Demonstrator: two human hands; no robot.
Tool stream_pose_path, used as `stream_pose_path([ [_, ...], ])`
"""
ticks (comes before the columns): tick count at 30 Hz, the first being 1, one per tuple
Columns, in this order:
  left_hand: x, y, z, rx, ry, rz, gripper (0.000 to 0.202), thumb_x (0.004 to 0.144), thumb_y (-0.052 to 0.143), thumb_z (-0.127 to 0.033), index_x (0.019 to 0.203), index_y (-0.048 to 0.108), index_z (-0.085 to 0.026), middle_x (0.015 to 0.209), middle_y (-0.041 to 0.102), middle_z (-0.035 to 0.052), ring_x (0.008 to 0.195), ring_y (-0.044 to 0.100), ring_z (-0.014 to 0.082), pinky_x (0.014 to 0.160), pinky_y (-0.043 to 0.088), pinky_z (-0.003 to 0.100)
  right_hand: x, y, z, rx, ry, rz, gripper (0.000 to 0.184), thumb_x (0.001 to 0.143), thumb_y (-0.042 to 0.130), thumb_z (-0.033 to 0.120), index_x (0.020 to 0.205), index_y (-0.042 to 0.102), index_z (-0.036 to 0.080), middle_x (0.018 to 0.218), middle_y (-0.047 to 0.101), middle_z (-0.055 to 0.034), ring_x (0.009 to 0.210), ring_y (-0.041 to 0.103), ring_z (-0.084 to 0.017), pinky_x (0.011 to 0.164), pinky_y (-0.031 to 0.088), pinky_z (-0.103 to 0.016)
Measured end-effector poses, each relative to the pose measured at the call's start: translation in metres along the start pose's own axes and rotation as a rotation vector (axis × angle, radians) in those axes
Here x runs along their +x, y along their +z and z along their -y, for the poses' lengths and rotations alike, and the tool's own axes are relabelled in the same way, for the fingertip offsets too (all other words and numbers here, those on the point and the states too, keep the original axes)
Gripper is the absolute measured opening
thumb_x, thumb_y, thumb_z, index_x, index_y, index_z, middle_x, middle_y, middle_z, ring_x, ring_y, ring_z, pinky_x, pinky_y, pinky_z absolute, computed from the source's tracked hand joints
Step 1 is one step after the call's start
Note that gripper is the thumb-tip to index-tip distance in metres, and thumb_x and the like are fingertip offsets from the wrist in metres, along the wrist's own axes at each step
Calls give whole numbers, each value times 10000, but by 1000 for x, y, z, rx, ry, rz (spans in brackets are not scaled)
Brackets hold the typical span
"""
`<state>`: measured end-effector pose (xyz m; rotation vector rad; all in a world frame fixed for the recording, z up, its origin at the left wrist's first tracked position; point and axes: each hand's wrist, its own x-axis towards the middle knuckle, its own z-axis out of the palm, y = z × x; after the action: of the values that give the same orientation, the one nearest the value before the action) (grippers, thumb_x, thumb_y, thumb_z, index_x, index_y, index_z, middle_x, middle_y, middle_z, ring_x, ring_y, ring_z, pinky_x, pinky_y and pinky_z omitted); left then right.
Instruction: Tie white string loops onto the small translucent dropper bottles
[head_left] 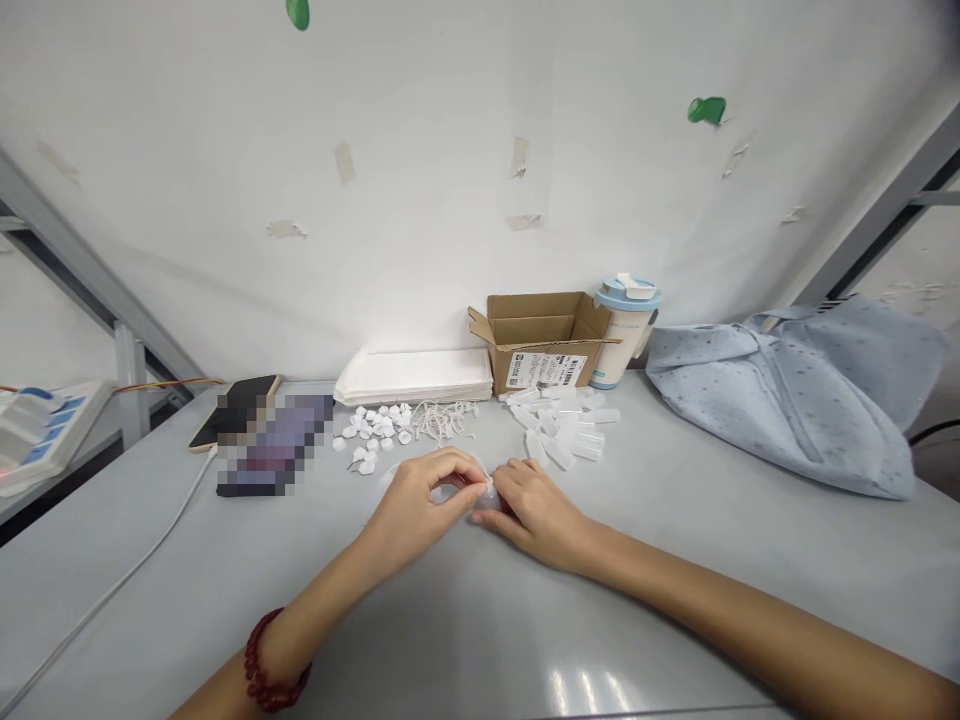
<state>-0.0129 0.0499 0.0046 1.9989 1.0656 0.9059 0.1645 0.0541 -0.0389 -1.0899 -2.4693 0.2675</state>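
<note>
At the middle of the table my left hand (420, 500) is closed in a pinch, thumb and forefinger together on a thin white cord (480, 466). My right hand (536, 512) is wrapped around a small translucent plastic tube (489, 498), much of which the fingers hide. The cord end meets the tube's mouth; whether it is inside, I cannot tell. Beyond my left hand lie loose white caps (382, 420) and a tangle of short white cords (444, 420). Several translucent tubes (589, 440) are scattered beyond my right hand. A clear item shows partly behind my left hand.
Against the wall stand a stack of white trays or sheets (416, 375), an open cardboard box (547, 350) and a lidded cup (624, 340). A blue cloth bag (787, 400) lies right. Two phone-like devices, one blurred (277, 445), and a white cable (135, 570) lie left.
</note>
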Motion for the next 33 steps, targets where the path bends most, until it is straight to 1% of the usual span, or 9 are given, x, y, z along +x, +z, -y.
stream_pose_path([
  [3, 0, -1, 0, -16, -14, 5, 61, 789, 569, -185, 772, 627, -179, 843, 659, 34, 799, 602, 164, 727, 483, 264, 0, 0, 0, -10, -3, -2, 272, 888, 485, 414, 770, 490, 169, 751, 574, -43, 707, 502, -176, 681, 376, -318],
  [8, 0, 0, 1, 37, 94, -10, 73, 793, 566, -170, 776, 634, -189, 853, 660, 38, 822, 602, 171, 754, 480, 279, 1, -1, 1, -21, 4, 5, 248, 882, 503, 393, 780, 493, 167, 756, 575, -45, 724, 514, -182, 695, 383, -323],
  [12, -1, 0, 3, 92, 178, -17, 103, 801, 556, -156, 795, 651, -195, 863, 654, 48, 835, 604, 175, 771, 480, 288, 1, -1, 1, -24, 6, 5, 263, 882, 495, 412, 786, 496, 167, 748, 573, -45, 727, 516, -185, 701, 388, -327],
  [15, -2, -1, 3, 124, 205, -9, 123, 797, 553, -134, 796, 661, -194, 873, 644, 53, 831, 604, 171, 761, 479, 285, 1, 0, 0, -25, 10, 6, 282, 884, 482, 431, 795, 502, 164, 751, 574, -50, 735, 518, -191, 702, 390, -332],
  [21, -3, 0, 4, 161, 175, 18, 118, 782, 560, -115, 776, 652, -190, 898, 645, 49, 850, 603, 170, 768, 468, 281, 1, 0, 0, 13, 48, -8, 279, 880, 483, 437, 817, 492, 165, 751, 573, -52, 710, 515, -193, 690, 398, -332],
  [26, -2, 0, 3, 204, 139, 45, 125, 803, 537, -143, 759, 642, -195, 840, 663, 35, 816, 603, 169, 749, 463, 278, 0, -3, 1, 58, 71, -14, 151, 889, 500, 312, 929, 470, 169, 832, 593, -57, 746, 536, -192, 723, 399, -331],
  [28, -2, 0, 3, 204, 128, 31, 119, 814, 533, -164, 762, 636, -195, 837, 666, 29, 807, 602, 165, 732, 462, 266, 1, -3, 1, 43, 62, -9, 126, 896, 487, 297, 915, 473, 173, 818, 589, -55, 738, 536, -191, 718, 398, -329],
  [30, -1, 1, 2, 209, 79, 3, 95, 818, 542, -202, 787, 631, -195, 832, 665, 24, 790, 598, 164, 648, 462, 238, 1, -3, 2, 26, 54, -4, 147, 901, 477, 317, 868, 476, 174, 785, 581, -50, 720, 528, -190, 703, 396, -327],
  [33, -2, 1, 1, 215, -6, -21, 101, 822, 551, -264, 844, 628, -202, 845, 663, 25, 791, 591, 170, 497, 415, 198, 1, -2, 1, 4, 37, 6, 195, 903, 472, 348, 829, 481, 168, 759, 574, -48, 712, 516, -190, 694, 390, -330],
])
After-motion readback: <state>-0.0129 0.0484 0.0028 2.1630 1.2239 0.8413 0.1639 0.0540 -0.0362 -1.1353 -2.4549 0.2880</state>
